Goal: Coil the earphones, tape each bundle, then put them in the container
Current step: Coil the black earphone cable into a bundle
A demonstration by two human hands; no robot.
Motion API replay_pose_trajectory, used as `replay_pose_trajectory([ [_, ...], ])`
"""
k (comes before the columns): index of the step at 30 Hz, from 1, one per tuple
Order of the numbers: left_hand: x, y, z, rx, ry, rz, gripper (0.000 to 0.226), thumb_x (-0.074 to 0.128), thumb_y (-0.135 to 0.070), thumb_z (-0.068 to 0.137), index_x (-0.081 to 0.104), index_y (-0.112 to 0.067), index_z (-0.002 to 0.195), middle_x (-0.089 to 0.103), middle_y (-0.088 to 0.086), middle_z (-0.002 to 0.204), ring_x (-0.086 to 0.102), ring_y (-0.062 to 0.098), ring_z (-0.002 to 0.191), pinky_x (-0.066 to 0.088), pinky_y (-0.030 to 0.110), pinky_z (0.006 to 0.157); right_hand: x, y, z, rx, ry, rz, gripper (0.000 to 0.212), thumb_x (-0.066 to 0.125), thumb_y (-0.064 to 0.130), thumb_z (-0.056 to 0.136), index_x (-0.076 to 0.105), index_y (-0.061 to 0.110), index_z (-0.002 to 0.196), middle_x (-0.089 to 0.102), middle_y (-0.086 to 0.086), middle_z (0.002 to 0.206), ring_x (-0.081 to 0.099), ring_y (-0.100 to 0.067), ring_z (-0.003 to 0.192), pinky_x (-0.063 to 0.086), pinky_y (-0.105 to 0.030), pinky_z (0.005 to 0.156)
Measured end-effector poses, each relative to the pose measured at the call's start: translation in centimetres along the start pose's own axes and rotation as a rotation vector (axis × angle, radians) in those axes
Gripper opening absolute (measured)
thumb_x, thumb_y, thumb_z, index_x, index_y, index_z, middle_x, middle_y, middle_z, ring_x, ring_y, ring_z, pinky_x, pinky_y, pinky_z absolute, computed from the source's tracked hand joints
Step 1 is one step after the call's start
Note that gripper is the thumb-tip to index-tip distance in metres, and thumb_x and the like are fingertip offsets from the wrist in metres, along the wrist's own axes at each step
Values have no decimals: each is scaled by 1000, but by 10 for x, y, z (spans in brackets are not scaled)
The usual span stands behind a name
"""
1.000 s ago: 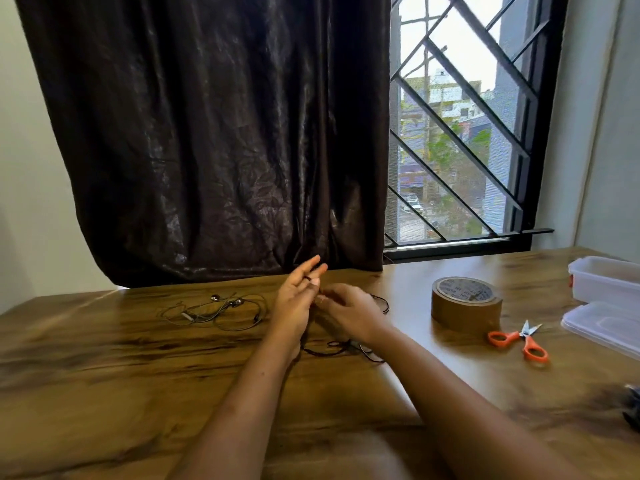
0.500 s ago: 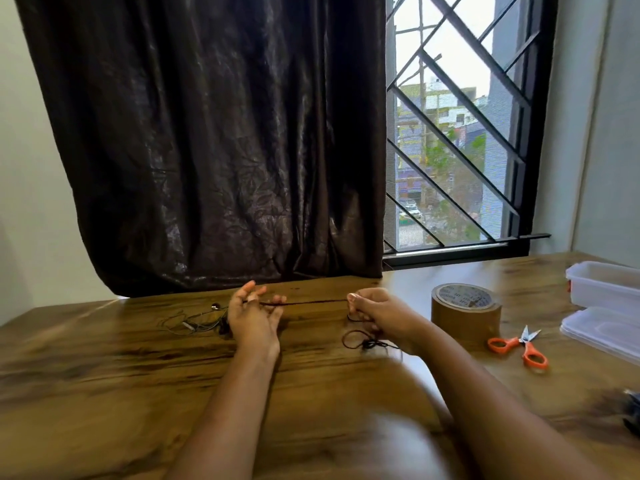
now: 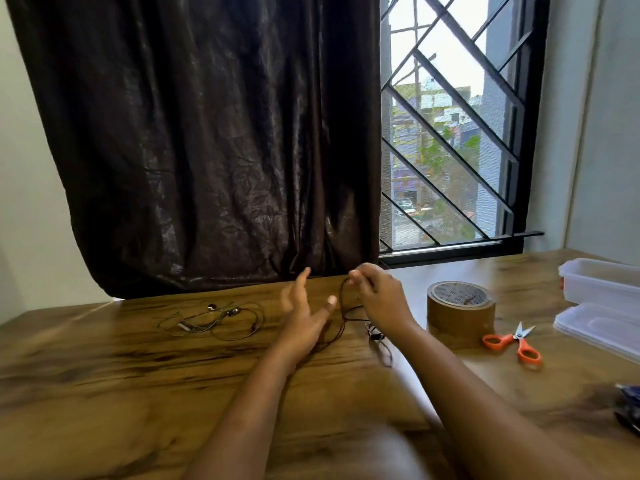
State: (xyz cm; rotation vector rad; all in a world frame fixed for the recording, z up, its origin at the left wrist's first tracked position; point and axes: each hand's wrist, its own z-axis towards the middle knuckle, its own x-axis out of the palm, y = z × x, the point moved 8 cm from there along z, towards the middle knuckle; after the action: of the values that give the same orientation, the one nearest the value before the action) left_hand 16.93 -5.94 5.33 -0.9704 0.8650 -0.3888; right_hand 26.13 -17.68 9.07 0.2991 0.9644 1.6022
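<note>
Cord of a black earphone set (image 3: 343,308) hangs at frame centre, pinched at its top by the right hand (image 3: 379,301). Left hand (image 3: 304,318) has fingers spread straight, gripping nothing. A second earphone set (image 3: 214,318) lies loose on the table (image 3: 104,375), centre left; the container (image 3: 602,282) sits at right edge.

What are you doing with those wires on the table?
A person is coiling black earphones: the right hand pinches the cord, and the left hand is open beside it. A second pair lies loose on the table. The tape roll, scissors and container sit untouched on the right.
</note>
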Motion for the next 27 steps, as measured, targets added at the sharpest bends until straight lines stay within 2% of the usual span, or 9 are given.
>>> replay_pose_trajectory([
  [2,9,-16,-1,127,50,-29,42,46,-45,93,45,-32,133,28,0,143,34,16,131,37,34,106,18,11,-3,-71,97,24,24,53,13,95,60,25,75,60,10,67,53,0,61,39,-12,58],
  [4,11,-28,-1,213,57,-72,35,42,-35,96,66,-10,99,53,1,108,55,6,100,45,27,88,22,11,-4,-52,128,81,31,53,13,95,57,30,70,57,11,60,55,1,55,41,-14,56],
  [7,8,-31,0,230,5,-41,37,42,-29,99,60,-5,78,51,-3,70,46,3,56,36,26,57,15,9,-2,-68,129,49,27,54,14,95,58,26,71,57,11,61,54,4,57,40,-10,56],
  [12,-10,-18,4,161,-183,267,34,38,-36,99,55,-21,74,58,-5,76,55,19,75,44,35,72,8,9,-1,-86,139,-37,22,54,17,96,60,17,74,54,9,65,48,0,58,37,-7,51],
  [14,-19,-16,4,168,-293,498,34,37,-42,98,60,-24,81,59,-11,101,49,20,95,43,37,81,-4,-2,2,-48,75,-67,25,53,23,96,59,20,72,53,9,62,45,-2,54,36,-10,49],
  [17,-34,-7,4,100,-420,478,31,38,-40,98,65,-25,103,54,-12,124,41,22,115,38,37,90,-15,-17,5,-19,67,-179,28,53,30,96,56,30,68,53,10,60,45,-1,55,31,-15,50],
  [20,-59,1,-4,71,-628,210,28,41,-26,99,65,-13,95,61,0,110,52,23,103,42,36,81,-9,-12,3,-46,142,-198,26,52,32,96,57,30,70,57,10,66,49,-2,61,34,-17,55],
  [23,-72,26,-11,-140,-724,-391,29,38,-24,101,55,-13,79,56,-4,80,47,9,66,34,22,57,-9,-11,0,-57,170,-261,26,51,35,96,54,31,71,58,9,69,54,-5,67,42,-23,60],
  [27,-59,36,-5,-186,-680,-1093,32,31,-19,103,44,-14,74,64,7,91,62,12,79,45,22,69,4,-16,-7,-67,274,-271,31,51,33,96,47,35,66,54,10,69,50,-5,65,41,-23,60],
])
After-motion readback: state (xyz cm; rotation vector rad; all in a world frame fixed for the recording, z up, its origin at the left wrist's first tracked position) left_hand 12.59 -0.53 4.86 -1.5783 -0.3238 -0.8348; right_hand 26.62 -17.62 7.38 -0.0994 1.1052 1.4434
